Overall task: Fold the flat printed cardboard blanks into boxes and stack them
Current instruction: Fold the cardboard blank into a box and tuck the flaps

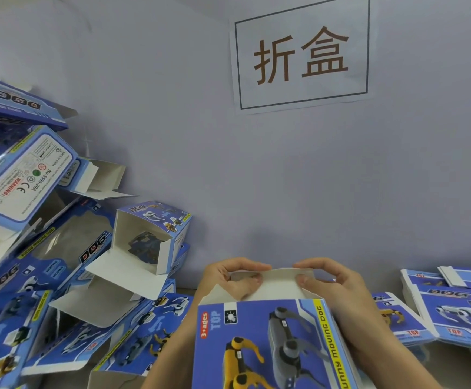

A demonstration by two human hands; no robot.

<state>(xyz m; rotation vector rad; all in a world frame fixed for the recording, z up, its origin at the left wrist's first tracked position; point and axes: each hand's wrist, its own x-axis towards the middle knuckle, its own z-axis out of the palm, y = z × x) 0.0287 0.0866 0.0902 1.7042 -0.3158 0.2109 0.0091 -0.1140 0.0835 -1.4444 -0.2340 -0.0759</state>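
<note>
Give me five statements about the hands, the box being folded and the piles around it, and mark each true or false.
1. Both hands pinch the white end flap of the box in hand. True: the left hand and the right hand each hold it.
2. The folded boxes are heaped on the right. False: they lie on the left.
3. Flat blanks lie stacked on the right. True.
4. The box in hand is printed red. False: it is blue, with a yellow and a grey robot dog.
5. A paper sign is on the wall. True.
</note>
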